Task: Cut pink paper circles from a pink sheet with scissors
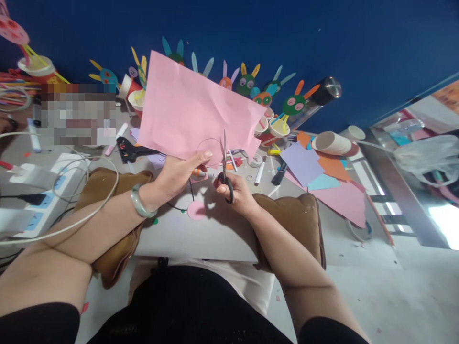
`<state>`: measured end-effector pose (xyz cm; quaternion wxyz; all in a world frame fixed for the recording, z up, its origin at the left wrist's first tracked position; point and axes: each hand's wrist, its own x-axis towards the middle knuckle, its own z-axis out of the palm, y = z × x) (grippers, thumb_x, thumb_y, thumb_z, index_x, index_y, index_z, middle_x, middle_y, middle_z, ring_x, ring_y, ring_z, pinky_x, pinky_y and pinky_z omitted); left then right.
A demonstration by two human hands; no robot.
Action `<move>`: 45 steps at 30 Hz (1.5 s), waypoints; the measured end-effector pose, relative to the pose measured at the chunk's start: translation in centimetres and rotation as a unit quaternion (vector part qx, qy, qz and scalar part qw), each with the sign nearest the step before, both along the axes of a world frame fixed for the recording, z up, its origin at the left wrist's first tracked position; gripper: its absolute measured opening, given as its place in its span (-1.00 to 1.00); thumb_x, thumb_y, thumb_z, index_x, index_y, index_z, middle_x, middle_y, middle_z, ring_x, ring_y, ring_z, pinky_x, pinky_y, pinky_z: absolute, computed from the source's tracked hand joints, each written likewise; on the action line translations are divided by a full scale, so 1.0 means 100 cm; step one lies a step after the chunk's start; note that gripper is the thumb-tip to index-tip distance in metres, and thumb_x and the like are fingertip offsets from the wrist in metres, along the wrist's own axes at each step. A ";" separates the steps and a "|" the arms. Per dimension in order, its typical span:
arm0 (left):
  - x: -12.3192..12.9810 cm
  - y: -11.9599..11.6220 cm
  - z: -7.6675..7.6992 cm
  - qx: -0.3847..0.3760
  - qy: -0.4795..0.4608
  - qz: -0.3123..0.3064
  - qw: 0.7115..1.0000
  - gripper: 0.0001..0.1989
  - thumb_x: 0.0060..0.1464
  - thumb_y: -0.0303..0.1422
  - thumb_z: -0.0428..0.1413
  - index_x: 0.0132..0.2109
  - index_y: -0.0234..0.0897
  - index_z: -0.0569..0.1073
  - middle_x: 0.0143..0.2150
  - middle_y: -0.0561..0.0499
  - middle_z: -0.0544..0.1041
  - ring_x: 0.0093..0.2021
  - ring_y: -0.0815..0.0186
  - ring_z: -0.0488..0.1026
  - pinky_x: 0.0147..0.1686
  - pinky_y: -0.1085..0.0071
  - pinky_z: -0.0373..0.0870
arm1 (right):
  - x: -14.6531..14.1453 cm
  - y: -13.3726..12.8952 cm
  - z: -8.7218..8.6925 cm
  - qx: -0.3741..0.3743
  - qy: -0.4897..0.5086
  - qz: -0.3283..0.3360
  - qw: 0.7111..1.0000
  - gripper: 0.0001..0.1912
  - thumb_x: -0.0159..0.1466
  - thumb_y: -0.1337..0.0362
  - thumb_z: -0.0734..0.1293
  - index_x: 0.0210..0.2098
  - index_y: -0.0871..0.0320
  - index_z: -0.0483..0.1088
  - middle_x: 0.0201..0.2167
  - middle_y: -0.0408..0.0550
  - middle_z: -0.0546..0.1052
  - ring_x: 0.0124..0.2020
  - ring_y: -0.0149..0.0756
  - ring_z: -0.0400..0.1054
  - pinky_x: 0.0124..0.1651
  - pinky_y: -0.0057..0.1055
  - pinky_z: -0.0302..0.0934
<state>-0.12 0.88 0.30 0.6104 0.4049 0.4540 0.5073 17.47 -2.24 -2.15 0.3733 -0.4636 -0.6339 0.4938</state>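
My left hand (175,177) pinches the lower edge of a large pink paper sheet (193,105), thumb in front and fingers behind. A thin circle outline is drawn on the sheet near my thumb. Scissors (224,167) with dark handles are in my right hand (236,195), their blades pointing up at the sheet's lower edge beside the circle. Whether the blades are apart is hard to tell. Below my hands a cut pink paper disc (196,210) lies on the table (161,243).
Rabbit-faced paper figures (246,82) in cups line the blue wall. A glue gun (131,150) and a power strip (43,200) with cables lie left. Purple paper (303,162), paper cups (332,142) and a flask (319,100) are right. Brown cushions (294,224) flank the table's front.
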 end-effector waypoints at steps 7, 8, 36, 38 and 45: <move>0.000 0.001 -0.001 0.014 -0.018 -0.008 1.000 -0.65 -0.17 -0.15 0.39 -0.39 -0.33 0.52 -0.44 0.03 0.51 -0.46 0.37 0.48 -0.43 0.40 0.51 | 0.002 0.002 0.000 0.014 -0.008 0.002 1.000 -0.31 0.01 -0.40 0.37 -0.53 0.17 0.28 -0.59 -0.21 0.25 -0.51 -0.44 0.08 -0.40 -0.41 0.00; 0.000 0.002 -0.001 0.016 -0.020 -0.009 1.000 -0.65 -0.17 -0.14 0.39 -0.38 -0.33 0.52 -0.44 0.03 0.52 -0.47 0.37 0.48 -0.45 0.40 0.51 | 0.003 0.002 0.000 0.014 -0.009 0.002 1.000 -0.31 0.01 -0.40 0.37 -0.53 0.16 0.28 -0.59 -0.21 0.25 -0.51 -0.43 0.08 -0.40 -0.41 0.00; -0.002 0.006 0.001 0.056 -0.016 -0.011 0.998 -0.66 -0.12 -0.17 0.38 -0.44 -0.34 0.48 -0.54 0.05 0.47 -0.53 0.36 0.48 -0.52 0.40 0.55 | 0.006 0.004 0.002 -0.012 -0.003 0.004 1.000 -0.33 -0.01 -0.34 0.42 -0.57 0.15 0.20 -0.64 -0.25 0.19 -0.55 -0.48 0.04 -0.47 -0.43 -0.08; -0.003 0.006 0.000 0.061 -0.016 -0.011 0.998 -0.66 -0.11 -0.17 0.38 -0.43 -0.34 0.49 -0.54 0.04 0.47 -0.54 0.36 0.48 -0.56 0.42 0.53 | 0.006 0.004 0.001 -0.019 -0.002 0.004 1.000 -0.33 -0.01 -0.34 0.43 -0.57 0.14 0.20 -0.64 -0.25 0.19 -0.56 -0.49 0.02 -0.48 -0.43 -0.09; -0.006 0.007 0.001 0.042 0.009 -0.020 0.999 -0.66 -0.10 -0.18 0.37 -0.47 -0.36 0.49 -0.57 0.03 0.48 -0.62 0.39 0.45 -0.58 0.41 0.54 | 0.008 0.005 0.005 -0.045 -0.017 0.014 0.999 -0.33 -0.04 -0.34 0.43 -0.56 0.14 0.19 -0.65 -0.27 0.19 -0.57 -0.50 0.02 -0.49 -0.45 -0.10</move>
